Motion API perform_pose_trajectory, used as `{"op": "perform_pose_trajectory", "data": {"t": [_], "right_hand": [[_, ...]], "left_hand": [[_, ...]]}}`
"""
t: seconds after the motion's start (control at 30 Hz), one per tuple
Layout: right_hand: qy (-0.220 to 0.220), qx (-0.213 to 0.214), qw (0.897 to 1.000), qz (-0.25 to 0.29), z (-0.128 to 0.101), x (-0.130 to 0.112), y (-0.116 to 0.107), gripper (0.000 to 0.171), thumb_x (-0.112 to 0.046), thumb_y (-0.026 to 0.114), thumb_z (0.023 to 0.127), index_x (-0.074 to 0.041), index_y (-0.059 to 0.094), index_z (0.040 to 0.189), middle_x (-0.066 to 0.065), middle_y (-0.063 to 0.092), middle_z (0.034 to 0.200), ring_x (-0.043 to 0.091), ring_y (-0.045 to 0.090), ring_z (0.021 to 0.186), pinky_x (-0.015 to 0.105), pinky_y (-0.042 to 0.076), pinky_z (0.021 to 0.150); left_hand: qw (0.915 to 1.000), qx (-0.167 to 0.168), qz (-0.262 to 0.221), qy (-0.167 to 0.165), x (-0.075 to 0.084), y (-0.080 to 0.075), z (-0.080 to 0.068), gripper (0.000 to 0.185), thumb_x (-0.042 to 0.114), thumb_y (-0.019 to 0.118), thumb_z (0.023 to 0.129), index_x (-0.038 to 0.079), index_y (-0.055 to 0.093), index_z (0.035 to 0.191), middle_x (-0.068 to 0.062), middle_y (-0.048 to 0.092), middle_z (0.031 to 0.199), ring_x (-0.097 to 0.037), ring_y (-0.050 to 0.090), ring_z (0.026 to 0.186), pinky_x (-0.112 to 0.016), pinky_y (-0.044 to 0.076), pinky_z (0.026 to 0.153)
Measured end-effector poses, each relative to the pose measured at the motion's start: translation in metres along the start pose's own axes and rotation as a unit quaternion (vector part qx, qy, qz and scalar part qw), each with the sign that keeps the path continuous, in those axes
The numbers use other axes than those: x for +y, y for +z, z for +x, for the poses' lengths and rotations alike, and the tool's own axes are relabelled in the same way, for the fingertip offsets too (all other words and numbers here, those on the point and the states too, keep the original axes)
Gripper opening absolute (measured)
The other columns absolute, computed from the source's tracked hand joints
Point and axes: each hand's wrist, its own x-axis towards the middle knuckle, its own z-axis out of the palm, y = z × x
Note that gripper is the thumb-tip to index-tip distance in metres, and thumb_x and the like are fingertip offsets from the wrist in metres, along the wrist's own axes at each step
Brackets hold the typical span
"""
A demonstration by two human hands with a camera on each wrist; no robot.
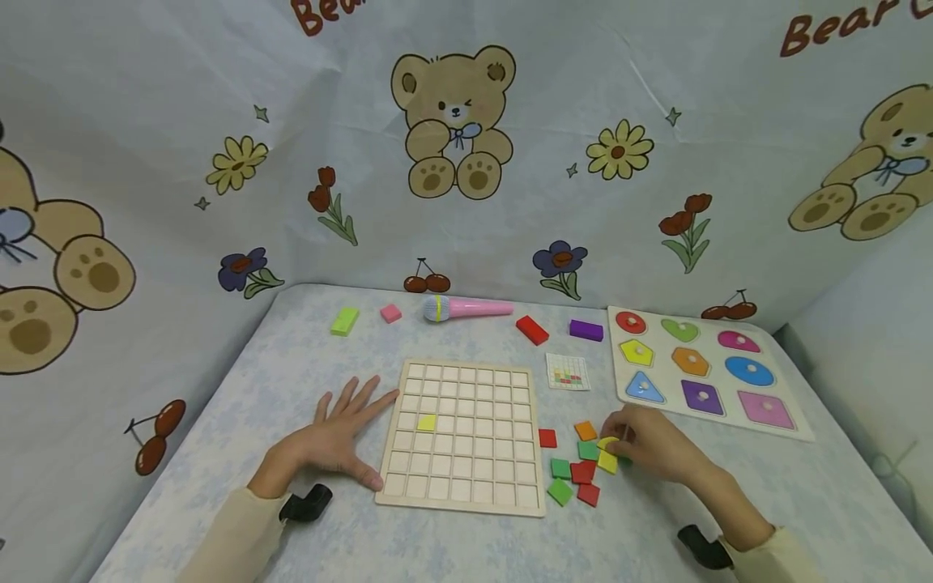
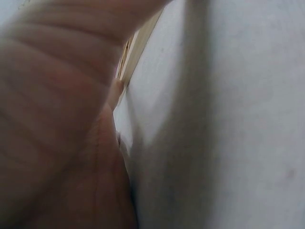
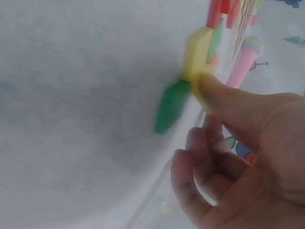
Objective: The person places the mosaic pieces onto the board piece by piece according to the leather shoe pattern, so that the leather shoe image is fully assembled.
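Right hand [image 1: 656, 449] at the loose tile pile on the bench [image 1: 306, 364]: thumb and fingertips pinch a yellow tile [image 1: 607, 444], apparently tipped up on edge, long axis unclear. Left hand [image 1: 342, 437] lies flat, fingers spread and straight, holding nothing, thumb touching the grid board [image 1: 466, 494] edge. Farther in, one yellow square [image 1: 426, 422] sits in a board cell.

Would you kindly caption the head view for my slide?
Left hand flat beside grid board; right hand pinches a yellow tile from the pile.
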Motion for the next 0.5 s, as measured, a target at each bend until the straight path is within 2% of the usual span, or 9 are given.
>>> {"op": "perform_pose_trajectory", "data": {"t": [0.2,0.37,0.5], "right_hand": [[0.017,0.034,0.999,-0.031,0.001,-0.015,-0.010,0.006,-0.018,0.073,0.092,-0.016,0.070,0.097,-0.004,0.051,0.069,0.012,0.047,0.063,0.023,0.038,0.052],[0.013,0.051,0.998,-0.034,0.010,-0.034,-0.015,0.007,-0.020,0.072,0.093,-0.016,0.070,0.098,-0.003,0.064,0.076,0.012,0.052,0.066,0.023,0.045,0.056],[-0.015,0.058,0.998,-0.024,0.021,-0.049,-0.009,0.005,-0.017,0.072,0.093,-0.014,0.071,0.098,-0.003,0.068,0.081,0.011,0.054,0.068,0.022,0.049,0.058]], "left_hand": [[0.9999,-0.001,0.003,-0.012,0.000,0.002,0.002,0.138,0.076,0.084,0.051,0.035,0.013,0.162,-0.005,-0.009,0.170,-0.037,-0.018,0.153,-0.071,-0.012,0.112],[0.9998,-0.001,0.009,-0.016,0.002,0.001,0.001,0.140,0.076,0.085,0.050,0.034,0.013,0.162,-0.006,-0.008,0.170,-0.038,-0.018,0.153,-0.072,-0.012,0.112],[1.0000,-0.003,-0.004,-0.007,0.005,-0.002,-0.001,0.138,0.076,0.085,0.051,0.032,0.015,0.162,-0.009,-0.007,0.170,-0.041,-0.018,0.153,-0.073,-0.014,0.111]]}}
